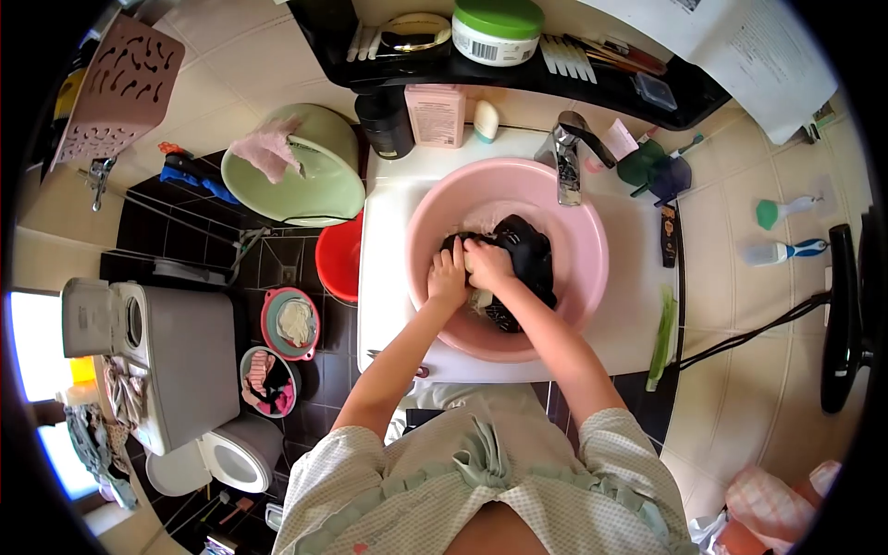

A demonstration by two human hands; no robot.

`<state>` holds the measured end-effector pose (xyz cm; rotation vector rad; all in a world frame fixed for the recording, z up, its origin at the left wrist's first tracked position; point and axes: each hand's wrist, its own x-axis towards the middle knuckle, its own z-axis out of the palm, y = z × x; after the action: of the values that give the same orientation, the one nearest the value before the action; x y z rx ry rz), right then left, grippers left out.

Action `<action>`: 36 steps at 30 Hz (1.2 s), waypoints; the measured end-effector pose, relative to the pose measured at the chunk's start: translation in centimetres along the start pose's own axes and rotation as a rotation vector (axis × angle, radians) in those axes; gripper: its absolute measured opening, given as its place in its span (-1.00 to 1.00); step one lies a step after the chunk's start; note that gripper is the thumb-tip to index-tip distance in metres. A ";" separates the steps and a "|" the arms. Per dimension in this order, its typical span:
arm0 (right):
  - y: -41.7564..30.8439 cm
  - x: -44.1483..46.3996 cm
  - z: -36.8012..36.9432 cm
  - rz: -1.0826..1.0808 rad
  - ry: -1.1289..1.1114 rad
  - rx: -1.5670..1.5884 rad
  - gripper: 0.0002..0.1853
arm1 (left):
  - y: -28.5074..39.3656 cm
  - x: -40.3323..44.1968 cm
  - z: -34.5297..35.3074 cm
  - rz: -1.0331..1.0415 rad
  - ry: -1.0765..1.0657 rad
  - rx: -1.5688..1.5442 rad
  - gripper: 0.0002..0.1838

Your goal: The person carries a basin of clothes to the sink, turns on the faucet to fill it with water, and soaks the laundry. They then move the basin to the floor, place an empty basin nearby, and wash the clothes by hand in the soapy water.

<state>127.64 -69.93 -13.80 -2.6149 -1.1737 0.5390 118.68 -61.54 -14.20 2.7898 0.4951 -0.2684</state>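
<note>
A pink basin rests on the white sink top, and a wet black cloth lies in it with a little water around. Both of my hands are inside the basin, side by side and touching. My left hand is at the cloth's left edge, its fingers bent over the dark fabric. Close against it, my right hand grips a bunched part of the cloth. The chrome faucet reaches over the basin's back rim.
A green basin with a pink cloth and a red basin stand left of the sink. Bottles line the sink's back edge under a black shelf. A green tube lies at right.
</note>
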 end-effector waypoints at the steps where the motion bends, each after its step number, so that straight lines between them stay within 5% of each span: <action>1: 0.4 0.0 -0.8 0.051 0.012 0.138 -0.48 | 0.0 -0.1 0.7 0.010 0.145 -0.072 -0.01; 4: 1.9 -0.6 -3.7 0.098 -0.031 0.378 -0.56 | 0.7 -0.1 0.7 -0.033 0.179 -0.271 -0.08; 5: 2.1 -1.2 -5.1 0.076 -0.100 0.405 -0.54 | 1.2 -0.3 0.2 -0.043 0.259 -0.417 -0.32; 8: 3.5 -3.1 -9.0 0.010 -0.285 0.477 -0.48 | -0.3 1.0 0.0 -0.003 -0.265 -1.159 -0.49; 10: 4.7 -3.1 -10.2 -0.019 -0.408 0.551 -0.50 | 0.2 0.7 -0.6 -0.029 -0.350 -1.430 -0.60; 13: 3.2 -3.7 -12.1 -0.001 -0.217 0.138 -0.66 | 0.9 0.6 -1.1 -0.168 -0.329 -1.560 -0.53; 16: 4.0 -2.2 -8.5 -0.077 0.151 -0.192 -0.80 | -1.8 1.6 3.0 -0.282 -0.148 -1.541 -0.56; 20: 1.2 -1.5 -4.2 -0.303 0.482 -0.282 -0.70 | 1.5 -0.5 1.8 -0.250 0.316 -0.424 -0.58; 22: -0.1 -2.4 -2.6 -0.325 0.321 -0.352 -0.67 | 2.1 -0.4 3.9 -0.096 0.418 -0.103 -0.57; 30: 2.1 2.3 0.6 -0.303 0.178 -0.350 -0.74 | 1.9 4.1 4.6 -0.340 -0.146 0.102 -0.63; 33: 2.2 4.6 0.7 -0.134 -0.144 -0.313 -0.65 | 1.0 5.2 5.5 -0.281 -0.126 0.078 -0.73; 36: 2.5 6.8 1.6 0.032 -0.029 -0.205 -0.59 | 0.7 4.9 4.4 -0.249 -0.068 0.011 -0.69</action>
<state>132.81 -66.33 -17.70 -2.8101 -1.2601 0.4881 122.87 -62.02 -19.26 2.7167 0.8264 -0.4193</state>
